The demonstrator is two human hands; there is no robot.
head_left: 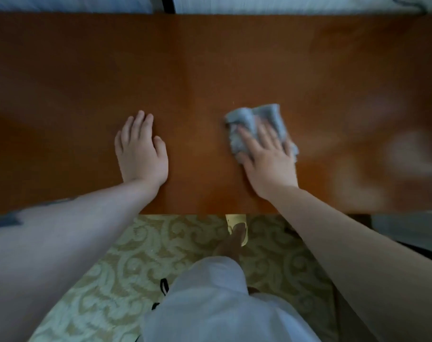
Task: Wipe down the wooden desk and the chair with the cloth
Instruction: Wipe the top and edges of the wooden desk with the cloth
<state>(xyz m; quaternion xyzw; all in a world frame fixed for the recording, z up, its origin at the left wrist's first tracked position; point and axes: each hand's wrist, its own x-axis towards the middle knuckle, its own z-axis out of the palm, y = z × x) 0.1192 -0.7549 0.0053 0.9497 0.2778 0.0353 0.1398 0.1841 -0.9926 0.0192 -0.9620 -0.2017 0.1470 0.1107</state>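
**Cloth pressed to the desk near its front edge**

While the wooden desk (210, 58) runs as a long band from left to right across the view, its near edge lies just behind both wrists and its far edge meets pale fabric (284, 4) at the top. Bare wood stretches wide to the left, to the right and toward the far edge.

Below the near edge lies patterned carpet (111, 280), with a foot in a pale slipper (237, 230) partly tucked under the desk and a white garment (217, 304) lower still.

On the right-centre of the desk sits the grey cloth (254, 119), crumpled, its long side running roughly from near to far. The right hand (269, 159) lies flat on it, fingers straight and spread, pressing down. The left hand (141, 149) rests palm-down on bare wood, fingers straight, well apart from the cloth.
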